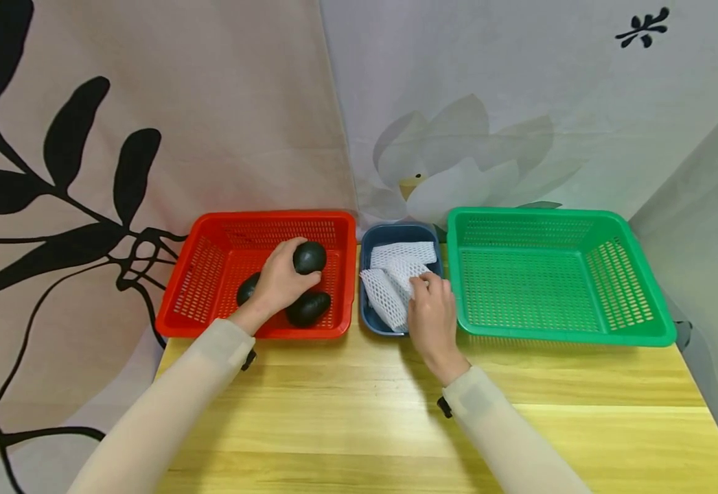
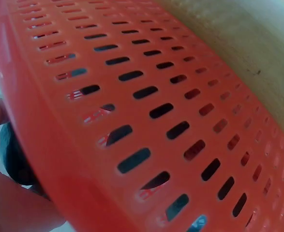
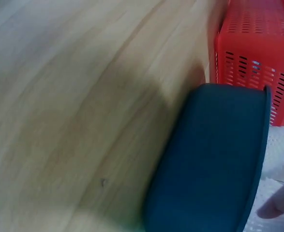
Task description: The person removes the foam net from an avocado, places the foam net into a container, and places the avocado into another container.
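Observation:
My left hand [image 1: 281, 278] grips a dark green avocado [image 1: 309, 258] over the red basket [image 1: 260, 333], thumb on its near side. Below it in the basket lies a second avocado [image 1: 308, 309], and a third avocado [image 1: 246, 288] is partly hidden behind my wrist. My right hand [image 1: 433, 315] is at the right side of the small blue bin [image 1: 373, 324], its curled fingers pinching the edge of a white foam net sleeve [image 1: 407, 269]. Other foam net sleeves [image 1: 385, 298] lie in the same bin. In the right wrist view, a fingertip [image 3: 272, 205] overlaps the white netting.
A green basket [image 1: 526, 274] stands right of the blue bin. All three containers sit along the back of the wooden table [image 1: 334, 412], against a printed cloth backdrop [image 1: 260, 103]. The red basket's slotted wall [image 2: 146, 111] fills much of the left wrist view.

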A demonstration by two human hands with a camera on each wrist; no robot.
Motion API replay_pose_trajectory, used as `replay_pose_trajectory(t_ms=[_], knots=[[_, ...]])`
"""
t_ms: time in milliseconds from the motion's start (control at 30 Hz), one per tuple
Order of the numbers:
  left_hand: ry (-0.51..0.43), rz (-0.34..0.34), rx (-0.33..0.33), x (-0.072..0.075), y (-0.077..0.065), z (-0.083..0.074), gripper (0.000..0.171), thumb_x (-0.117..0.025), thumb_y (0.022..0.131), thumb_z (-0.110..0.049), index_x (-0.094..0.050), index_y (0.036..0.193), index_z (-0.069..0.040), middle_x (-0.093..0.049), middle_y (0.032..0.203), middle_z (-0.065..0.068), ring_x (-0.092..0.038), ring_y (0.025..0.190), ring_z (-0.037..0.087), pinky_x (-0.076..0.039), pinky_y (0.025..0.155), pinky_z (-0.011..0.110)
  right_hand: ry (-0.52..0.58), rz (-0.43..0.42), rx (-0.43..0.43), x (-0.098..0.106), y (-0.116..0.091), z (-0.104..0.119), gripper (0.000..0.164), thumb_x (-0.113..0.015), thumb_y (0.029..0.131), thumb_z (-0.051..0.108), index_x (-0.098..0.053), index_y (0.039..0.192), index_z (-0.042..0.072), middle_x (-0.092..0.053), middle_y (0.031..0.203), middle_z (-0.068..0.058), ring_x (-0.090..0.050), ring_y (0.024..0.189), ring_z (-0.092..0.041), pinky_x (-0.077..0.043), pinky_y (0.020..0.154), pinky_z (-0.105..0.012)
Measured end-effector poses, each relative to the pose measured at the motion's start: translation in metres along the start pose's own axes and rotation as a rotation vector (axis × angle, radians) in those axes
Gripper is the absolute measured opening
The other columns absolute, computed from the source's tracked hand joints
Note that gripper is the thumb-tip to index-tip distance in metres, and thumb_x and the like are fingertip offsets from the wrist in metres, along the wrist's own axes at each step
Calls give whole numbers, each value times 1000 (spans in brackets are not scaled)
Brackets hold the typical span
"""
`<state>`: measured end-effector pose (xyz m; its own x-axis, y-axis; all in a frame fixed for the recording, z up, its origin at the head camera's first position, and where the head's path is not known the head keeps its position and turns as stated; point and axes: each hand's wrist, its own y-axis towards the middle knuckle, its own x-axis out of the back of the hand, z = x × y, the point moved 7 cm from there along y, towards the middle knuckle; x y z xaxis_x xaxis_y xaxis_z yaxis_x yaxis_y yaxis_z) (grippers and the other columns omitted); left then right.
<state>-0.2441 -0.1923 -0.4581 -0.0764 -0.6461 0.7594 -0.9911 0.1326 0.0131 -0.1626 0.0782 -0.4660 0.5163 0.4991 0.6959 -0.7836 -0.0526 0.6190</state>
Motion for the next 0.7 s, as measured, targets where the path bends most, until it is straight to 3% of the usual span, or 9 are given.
replay_pose_trajectory(t_ms=[333,700], knots=[[62,53,22,-7,7,4,74,-75,76,-28,-40,139,-11,-48,128,8,-50,106,27,-47,85,47,-19,196,-80,-18,-6,-1,23,-65,76,5,-64,97,-5,-58,103,-22,-54,83,-37,-47,63,-46],[143,142,43,-24,20,14,73,-75,75,-28,-42,137,-8,-49,129,10,-50,108,27,-44,91,45,-30,281,-124,-26,-10,0,27,-63,84,20,-65,93,-6,-59,99,-21,-56,87,-37,-50,71,-48]])
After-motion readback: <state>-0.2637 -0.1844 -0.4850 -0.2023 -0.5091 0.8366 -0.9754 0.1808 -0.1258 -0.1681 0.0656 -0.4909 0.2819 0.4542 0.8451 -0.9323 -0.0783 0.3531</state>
